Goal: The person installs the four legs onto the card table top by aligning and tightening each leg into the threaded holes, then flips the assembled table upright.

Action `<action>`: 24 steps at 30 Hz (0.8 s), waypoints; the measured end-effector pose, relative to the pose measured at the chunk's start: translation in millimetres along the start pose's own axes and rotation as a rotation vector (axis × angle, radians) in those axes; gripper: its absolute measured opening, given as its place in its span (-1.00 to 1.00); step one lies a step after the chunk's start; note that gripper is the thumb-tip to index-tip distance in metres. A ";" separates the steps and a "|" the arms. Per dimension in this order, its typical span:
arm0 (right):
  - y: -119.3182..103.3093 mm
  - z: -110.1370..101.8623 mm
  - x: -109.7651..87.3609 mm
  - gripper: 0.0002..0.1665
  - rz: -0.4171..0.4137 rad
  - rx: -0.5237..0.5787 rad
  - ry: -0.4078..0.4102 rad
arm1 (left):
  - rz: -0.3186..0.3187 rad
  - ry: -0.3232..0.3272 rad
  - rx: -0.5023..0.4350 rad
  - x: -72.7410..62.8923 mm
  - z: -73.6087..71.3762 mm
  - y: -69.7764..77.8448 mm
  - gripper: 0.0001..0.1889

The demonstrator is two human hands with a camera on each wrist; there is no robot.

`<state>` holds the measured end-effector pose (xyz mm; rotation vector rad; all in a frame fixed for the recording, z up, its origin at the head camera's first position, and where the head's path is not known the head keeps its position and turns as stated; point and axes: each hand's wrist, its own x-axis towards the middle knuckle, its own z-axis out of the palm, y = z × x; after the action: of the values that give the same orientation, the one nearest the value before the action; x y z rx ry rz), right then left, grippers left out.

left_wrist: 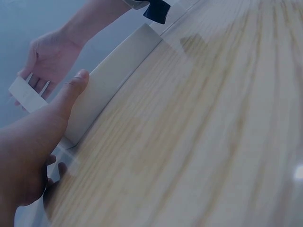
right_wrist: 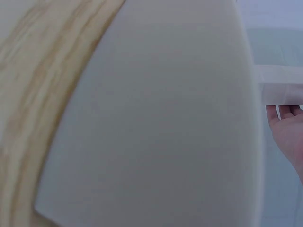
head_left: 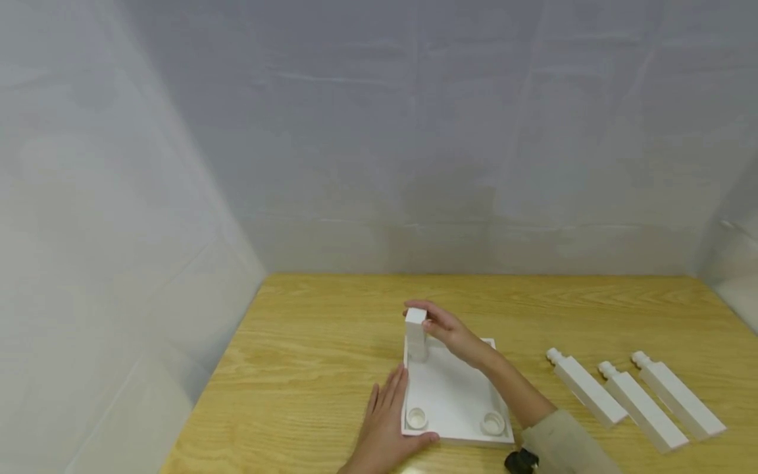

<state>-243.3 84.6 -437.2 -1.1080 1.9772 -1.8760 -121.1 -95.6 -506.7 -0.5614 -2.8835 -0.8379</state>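
Observation:
A white square board (head_left: 453, 395) with a raised rim lies on the table, round sockets at its two near corners. Over its far left corner stands a white square-sectioned leg (head_left: 416, 332), upright. My right hand (head_left: 456, 336) grips this leg near its top; the leg's lower end meets the corner, but how it is seated cannot be seen. My left hand (head_left: 385, 421) braces the board's near left corner, fingers extended along the left side and thumb on the front edge. In the left wrist view the thumb (left_wrist: 75, 90) presses against the board's side (left_wrist: 113, 71).
Several white legs lie on the wooden table (head_left: 320, 329) to the right: a left one (head_left: 589, 392), a middle one (head_left: 645, 411) and a right one (head_left: 681, 398), their knobbed ends pointing away. A black object (head_left: 521, 461) sits by the right sleeve. Pale sheets (head_left: 379, 164) hang behind and at the sides.

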 end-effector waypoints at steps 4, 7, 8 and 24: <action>-2.9 0.8 -1.1 -0.50 0.054 0.018 -0.001 | -0.007 -0.008 0.002 -0.3 0.1 -0.8 0.15; -6.1 1.1 -2.9 -0.49 0.082 0.028 0.034 | -0.007 -0.008 0.005 -0.6 0.3 -1.2 0.16; -7.8 0.6 -4.0 -0.49 0.084 0.026 0.053 | -0.005 -0.004 0.005 -0.6 0.2 -1.1 0.16; -61.7 -55.4 -93.7 -0.65 0.036 -0.380 0.301 | 0.042 0.053 0.024 1.0 3.7 -0.5 0.15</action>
<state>-188.4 191.6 -402.7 -0.9028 2.5843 -1.7804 -122.1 -93.7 -509.9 -0.5854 -2.8196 -0.7992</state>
